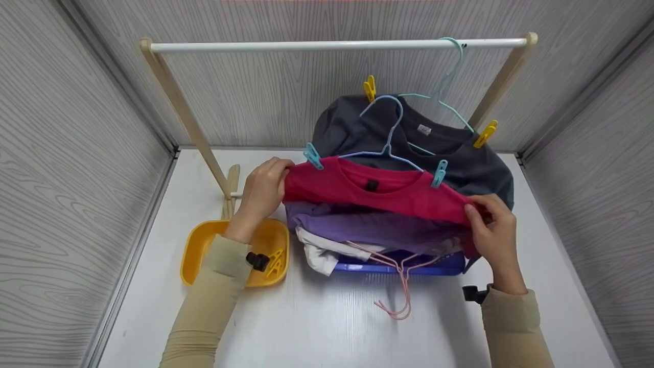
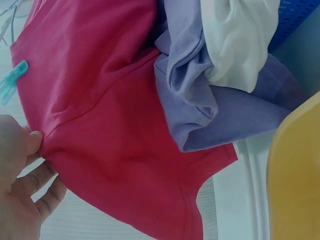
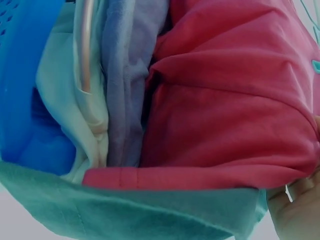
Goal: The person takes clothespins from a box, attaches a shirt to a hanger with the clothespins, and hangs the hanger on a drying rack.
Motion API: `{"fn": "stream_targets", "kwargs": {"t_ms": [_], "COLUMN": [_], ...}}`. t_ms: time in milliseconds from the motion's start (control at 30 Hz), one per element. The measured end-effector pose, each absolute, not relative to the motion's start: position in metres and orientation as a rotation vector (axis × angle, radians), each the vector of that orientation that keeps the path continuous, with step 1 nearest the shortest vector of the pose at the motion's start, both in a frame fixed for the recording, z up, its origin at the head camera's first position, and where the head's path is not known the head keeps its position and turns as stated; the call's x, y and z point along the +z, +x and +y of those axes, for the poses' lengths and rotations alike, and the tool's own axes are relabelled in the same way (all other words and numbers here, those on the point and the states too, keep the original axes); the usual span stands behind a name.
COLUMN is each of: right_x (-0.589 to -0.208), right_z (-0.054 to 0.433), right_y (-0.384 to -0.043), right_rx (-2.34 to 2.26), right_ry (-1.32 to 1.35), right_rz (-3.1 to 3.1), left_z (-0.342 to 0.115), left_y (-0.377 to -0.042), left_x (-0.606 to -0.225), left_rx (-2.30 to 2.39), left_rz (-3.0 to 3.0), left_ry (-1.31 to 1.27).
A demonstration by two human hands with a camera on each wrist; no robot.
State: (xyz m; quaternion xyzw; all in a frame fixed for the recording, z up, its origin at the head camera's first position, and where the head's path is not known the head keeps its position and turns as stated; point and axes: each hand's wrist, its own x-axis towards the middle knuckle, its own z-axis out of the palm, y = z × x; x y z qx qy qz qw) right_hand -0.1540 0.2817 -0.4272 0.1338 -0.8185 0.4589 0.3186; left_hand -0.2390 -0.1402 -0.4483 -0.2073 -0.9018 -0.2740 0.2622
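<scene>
A red T-shirt (image 1: 378, 191) hangs on a light blue hanger (image 1: 391, 138), with a teal clothespin (image 1: 313, 156) on one shoulder and another teal clothespin (image 1: 439, 174) on the other. My left hand (image 1: 263, 190) pinches the shirt's left shoulder edge between thumb and fingers. On the other side my right hand (image 1: 494, 225) grips the right shoulder edge, its fingertips partly behind the cloth. In the left wrist view the red sleeve (image 2: 125, 150) droops below my thumb. Under the shirt lie a purple garment (image 1: 368, 227) and a white garment (image 1: 322, 250) in a blue basket (image 1: 398, 268).
Behind, a dark grey shirt (image 1: 347, 122) hangs by a mint hanger (image 1: 444, 76) from the rack's white bar (image 1: 306, 47), with yellow clothespins (image 1: 370, 88) on it. Pink hangers (image 1: 403, 286) stick out of the basket's front. A yellow tub (image 1: 191, 253) with yellow clothespins stands left.
</scene>
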Motion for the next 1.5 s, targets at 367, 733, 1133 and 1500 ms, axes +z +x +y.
{"fn": "stream_targets", "kwargs": {"t_ms": [367,733,1133,1500], "right_x": [-0.407,-0.400,-0.388,-0.383], "right_z": [0.282,0.289,0.298,0.302], "right_y": [-0.163,-0.185,-0.207,-0.216], "right_rx": [1.177,1.176,1.192,1.177], "right_ry": [0.319,0.217,0.101,0.031], "right_rz": [-2.131,-2.129,-2.123,-2.100], "left_z": [-0.132,-0.125,-0.118,-0.106], "left_y": [-0.253,-0.266,-0.277,-0.290], "left_x": [-0.433,-0.419,-0.400,-0.383], "left_rx": [-0.813,-0.949,-0.976,-1.007], "left_rz": [-2.355,-2.276,-2.251,-2.198], "left_ry": [-0.461,-0.402,-0.336,-0.244]}}
